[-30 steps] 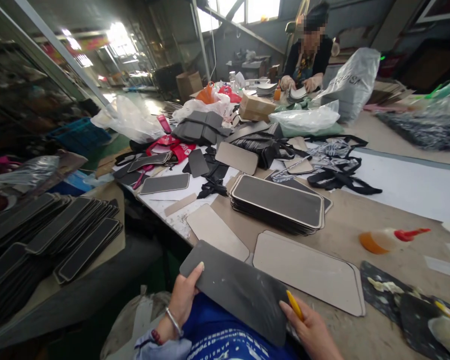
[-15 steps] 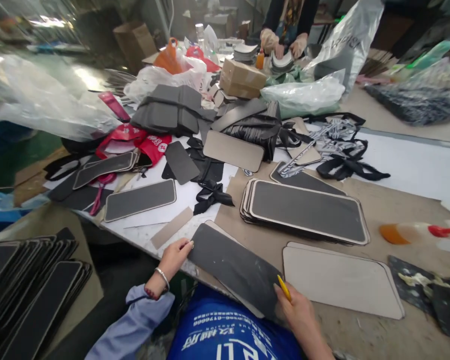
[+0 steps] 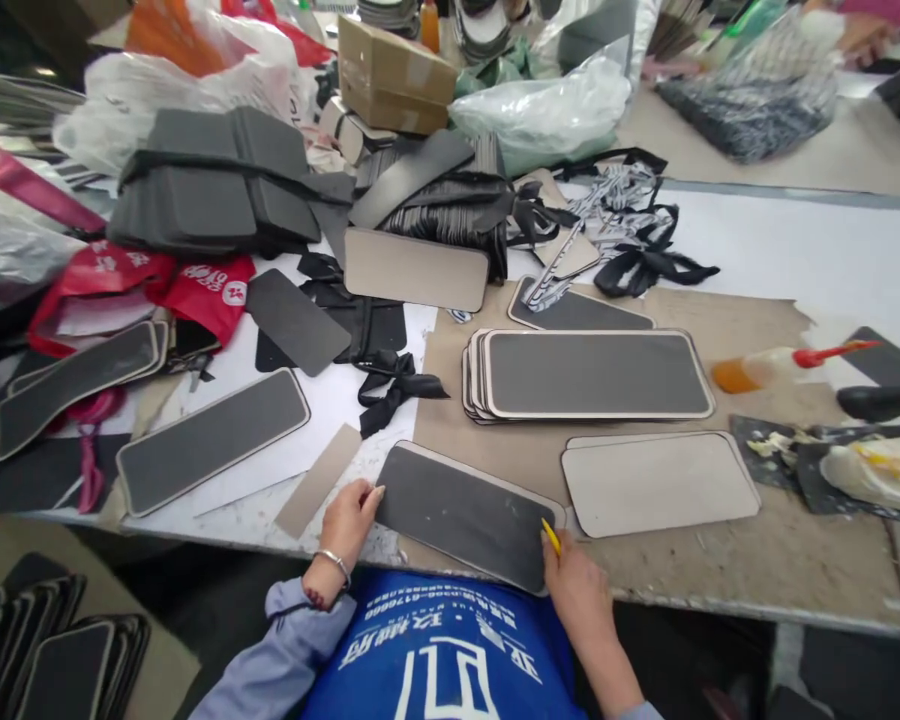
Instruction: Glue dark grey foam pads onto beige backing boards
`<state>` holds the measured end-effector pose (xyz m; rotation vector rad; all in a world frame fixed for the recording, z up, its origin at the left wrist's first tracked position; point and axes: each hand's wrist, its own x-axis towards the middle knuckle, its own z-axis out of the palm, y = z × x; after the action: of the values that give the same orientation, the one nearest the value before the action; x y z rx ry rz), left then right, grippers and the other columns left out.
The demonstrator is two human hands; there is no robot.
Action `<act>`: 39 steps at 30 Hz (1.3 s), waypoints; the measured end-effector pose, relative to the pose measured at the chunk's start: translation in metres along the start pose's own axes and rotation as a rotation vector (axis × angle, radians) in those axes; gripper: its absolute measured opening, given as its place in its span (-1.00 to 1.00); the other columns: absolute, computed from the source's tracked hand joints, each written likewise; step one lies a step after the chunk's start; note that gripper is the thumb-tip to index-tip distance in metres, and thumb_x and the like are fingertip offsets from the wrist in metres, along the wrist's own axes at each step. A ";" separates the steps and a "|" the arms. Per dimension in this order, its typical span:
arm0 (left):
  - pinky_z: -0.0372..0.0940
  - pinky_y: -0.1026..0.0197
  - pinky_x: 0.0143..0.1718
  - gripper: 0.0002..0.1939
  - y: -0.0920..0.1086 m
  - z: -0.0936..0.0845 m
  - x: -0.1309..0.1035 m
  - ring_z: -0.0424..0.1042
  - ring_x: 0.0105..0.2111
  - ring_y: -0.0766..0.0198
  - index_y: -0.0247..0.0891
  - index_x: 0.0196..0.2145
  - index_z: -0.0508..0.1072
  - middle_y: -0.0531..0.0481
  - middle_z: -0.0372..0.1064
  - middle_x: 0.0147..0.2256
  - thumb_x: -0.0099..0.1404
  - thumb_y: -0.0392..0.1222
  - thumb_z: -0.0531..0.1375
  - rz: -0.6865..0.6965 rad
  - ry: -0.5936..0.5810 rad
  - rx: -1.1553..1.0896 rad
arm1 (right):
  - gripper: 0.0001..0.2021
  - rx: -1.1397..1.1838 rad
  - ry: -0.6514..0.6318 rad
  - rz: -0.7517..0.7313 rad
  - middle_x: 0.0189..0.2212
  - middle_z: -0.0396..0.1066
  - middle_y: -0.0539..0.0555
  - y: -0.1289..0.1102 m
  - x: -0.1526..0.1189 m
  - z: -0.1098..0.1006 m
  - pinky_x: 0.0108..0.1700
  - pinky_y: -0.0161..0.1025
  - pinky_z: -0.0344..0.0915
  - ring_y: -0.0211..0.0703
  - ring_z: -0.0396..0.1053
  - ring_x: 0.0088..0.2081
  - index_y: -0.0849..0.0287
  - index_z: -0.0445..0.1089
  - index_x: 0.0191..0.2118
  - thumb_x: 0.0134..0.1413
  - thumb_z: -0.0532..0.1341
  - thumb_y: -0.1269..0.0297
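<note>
A dark grey rounded panel [image 3: 465,515] lies at the table's front edge, over a beige board [image 3: 495,472] that shows as a thin rim along the far side and right end. My left hand [image 3: 349,520] pinches the panel's left end between thumb and fingers. At the opposite end, my right hand [image 3: 576,580] grips a thin yellow pen-like tool [image 3: 550,536]. Its fingers also touch the panel's right edge; how firmly they hold the panel is hidden. Beside the right hand lie beige boards [image 3: 660,485], slightly fanned.
Behind the panel stands a stack of beige-rimmed dark panels [image 3: 600,373]. An orange glue bottle [image 3: 757,370] lies to the right, near a messy dark scrap [image 3: 776,455]. A black ribbon [image 3: 394,390], a beige strip [image 3: 320,482] and another rimmed panel [image 3: 214,440] lie leftward.
The dark panel has turned slightly and now lies more evenly over the beige board, which stuck out more before. Both hands keep their places at its ends. The view has tilted down and shifted right.
</note>
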<state>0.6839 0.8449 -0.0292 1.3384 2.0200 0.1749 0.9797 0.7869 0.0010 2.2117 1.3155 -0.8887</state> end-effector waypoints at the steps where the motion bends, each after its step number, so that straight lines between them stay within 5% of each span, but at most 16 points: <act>1: 0.02 0.21 -0.43 -0.74 0.000 0.000 0.000 0.18 -0.50 0.24 -0.20 -0.62 0.17 0.05 0.17 -0.59 0.11 -0.01 -0.02 0.011 -0.005 0.006 | -0.64 0.013 0.008 0.009 -0.39 0.44 0.20 0.000 0.001 0.002 -0.31 -0.19 0.26 0.02 0.44 -0.30 0.20 0.25 -0.08 0.23 -0.18 0.18; 11: 0.06 0.20 -0.44 -0.68 -0.002 -0.001 -0.003 0.20 -0.50 0.23 -0.18 -0.61 0.18 0.04 0.17 -0.58 0.13 0.07 -0.06 0.085 0.006 0.023 | -0.70 0.063 0.122 -0.085 -0.47 0.42 0.16 0.011 0.008 0.019 -0.44 -0.26 0.21 -0.06 0.44 -0.42 0.24 0.23 -0.22 0.22 -0.18 0.24; 16: 0.16 0.19 -0.32 -0.71 0.003 -0.011 -0.016 0.27 -0.42 0.22 -0.18 -0.51 0.30 0.00 0.26 -0.48 0.14 0.05 -0.02 0.227 0.071 -0.132 | -0.66 0.094 0.222 -0.182 -0.56 0.40 0.14 0.019 0.007 0.030 -0.53 -0.27 0.19 -0.08 0.42 -0.51 0.23 0.24 -0.25 0.21 -0.22 0.24; 27: 0.17 0.26 -0.34 -0.67 0.001 -0.036 -0.025 0.21 -0.41 0.28 -0.23 -0.50 0.29 0.06 0.24 -0.46 0.12 0.11 0.08 0.028 -0.183 -0.577 | -0.59 0.062 0.294 -0.230 -0.62 0.38 0.16 0.021 0.004 0.040 -0.58 -0.25 0.18 -0.05 0.41 -0.57 0.29 0.25 -0.24 0.22 -0.27 0.21; 39: 0.11 0.19 -0.39 -0.67 0.004 0.000 0.008 0.23 -0.48 0.24 -0.21 -0.62 0.28 0.02 0.24 -0.56 0.09 0.08 0.00 0.154 0.026 -0.028 | -0.51 0.081 0.498 -0.200 -0.59 0.35 0.13 0.018 0.005 0.045 -0.56 -0.25 0.18 -0.11 0.37 -0.57 0.22 0.25 -0.33 0.23 -0.33 0.12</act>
<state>0.6854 0.8537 -0.0309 1.4809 1.9285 0.2901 0.9834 0.7529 -0.0336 2.4979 1.7750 -0.4695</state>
